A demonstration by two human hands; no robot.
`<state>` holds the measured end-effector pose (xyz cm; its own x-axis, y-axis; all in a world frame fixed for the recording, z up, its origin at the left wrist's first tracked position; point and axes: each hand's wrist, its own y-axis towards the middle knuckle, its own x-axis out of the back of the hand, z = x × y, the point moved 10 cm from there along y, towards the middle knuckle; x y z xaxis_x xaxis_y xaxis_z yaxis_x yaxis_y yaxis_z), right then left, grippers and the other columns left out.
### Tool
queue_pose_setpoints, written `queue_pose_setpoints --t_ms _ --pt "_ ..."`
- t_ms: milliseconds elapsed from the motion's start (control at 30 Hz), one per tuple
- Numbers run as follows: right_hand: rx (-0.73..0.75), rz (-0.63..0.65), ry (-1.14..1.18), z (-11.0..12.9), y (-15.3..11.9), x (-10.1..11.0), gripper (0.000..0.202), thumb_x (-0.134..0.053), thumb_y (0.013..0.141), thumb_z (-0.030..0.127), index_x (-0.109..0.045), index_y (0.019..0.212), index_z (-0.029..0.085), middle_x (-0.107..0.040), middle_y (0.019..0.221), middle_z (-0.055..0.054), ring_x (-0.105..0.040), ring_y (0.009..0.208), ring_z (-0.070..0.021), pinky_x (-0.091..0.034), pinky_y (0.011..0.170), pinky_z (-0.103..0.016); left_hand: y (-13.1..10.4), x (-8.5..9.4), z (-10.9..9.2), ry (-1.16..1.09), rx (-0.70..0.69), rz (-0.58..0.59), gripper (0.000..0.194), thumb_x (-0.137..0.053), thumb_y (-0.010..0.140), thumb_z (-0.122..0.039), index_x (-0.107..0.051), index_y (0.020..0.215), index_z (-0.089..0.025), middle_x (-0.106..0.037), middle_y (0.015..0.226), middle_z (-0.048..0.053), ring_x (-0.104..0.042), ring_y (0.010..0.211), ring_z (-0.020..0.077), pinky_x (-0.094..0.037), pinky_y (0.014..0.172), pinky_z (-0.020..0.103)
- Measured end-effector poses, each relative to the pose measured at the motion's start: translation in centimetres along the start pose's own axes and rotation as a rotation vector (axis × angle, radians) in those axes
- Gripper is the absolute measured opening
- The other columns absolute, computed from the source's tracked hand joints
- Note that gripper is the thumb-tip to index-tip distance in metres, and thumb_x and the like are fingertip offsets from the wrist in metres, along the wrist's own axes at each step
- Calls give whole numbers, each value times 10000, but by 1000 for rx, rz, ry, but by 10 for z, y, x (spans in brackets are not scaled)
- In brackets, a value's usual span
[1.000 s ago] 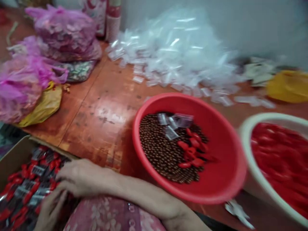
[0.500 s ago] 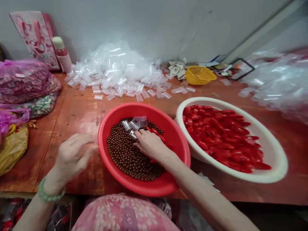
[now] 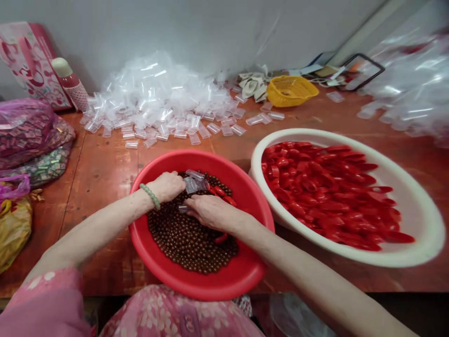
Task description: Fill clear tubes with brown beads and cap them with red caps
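Brown beads (image 3: 192, 243) fill much of a red basin (image 3: 201, 288). My left hand (image 3: 169, 186), a green bracelet at its wrist, is over the beads with fingers closed; what it holds, if anything, is hidden. Beside it my right hand (image 3: 210, 209) is closed on a small clear plastic sleeve (image 3: 184, 208) that points left. Other clear sleeves (image 3: 195, 183) lie on the beads just above my hands. A few red pieces (image 3: 229, 201) lie in the basin around my right hand.
Right of the red basin stands a white basin (image 3: 403, 262) of red pieces (image 3: 326, 196). Behind are a heap of clear sleeves (image 3: 161, 98) and a yellow basket (image 3: 291, 91). Filled bags (image 3: 26, 131), a bottle (image 3: 72, 84) and a pink bag (image 3: 38, 65) stand left.
My left hand has moved right, from beside the red basin to over the beads. My right hand has shifted slightly left and down. The whole view has shifted a little.
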<state>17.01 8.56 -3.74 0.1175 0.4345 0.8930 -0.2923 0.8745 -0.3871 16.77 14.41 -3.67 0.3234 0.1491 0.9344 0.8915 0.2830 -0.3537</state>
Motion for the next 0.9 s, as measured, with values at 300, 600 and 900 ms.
queue_pose_setpoints --t_ms 300,600,900 --pt "-35 -11 -94 6 -5 -1 285 -412 854 72 -619 1050 68 -685 897 -204 -692 822 -291 -503 688 -357 -13 -3 16 -117 81 50 277 -434 881 -173 -605 1097 -141 -702 953 141 -680 874 254 -519 732 344" --pt "209 111 -73 27 13 -17 293 -550 797 86 -620 1076 143 -574 1191 -130 -677 770 -163 -492 656 -256 -32 -3 20 -439 25 10 573 -505 735 -53 -476 1297 -161 -605 1105 94 -580 1004 209 -477 861 298" --pt "157 80 -186 13 15 -4 268 -539 869 156 -619 1121 119 -657 1050 -158 -673 855 -246 -495 691 -316 -46 -12 19 -211 182 140 336 -525 790 -82 -550 1125 -90 -619 1087 145 -647 978 231 -521 828 302"
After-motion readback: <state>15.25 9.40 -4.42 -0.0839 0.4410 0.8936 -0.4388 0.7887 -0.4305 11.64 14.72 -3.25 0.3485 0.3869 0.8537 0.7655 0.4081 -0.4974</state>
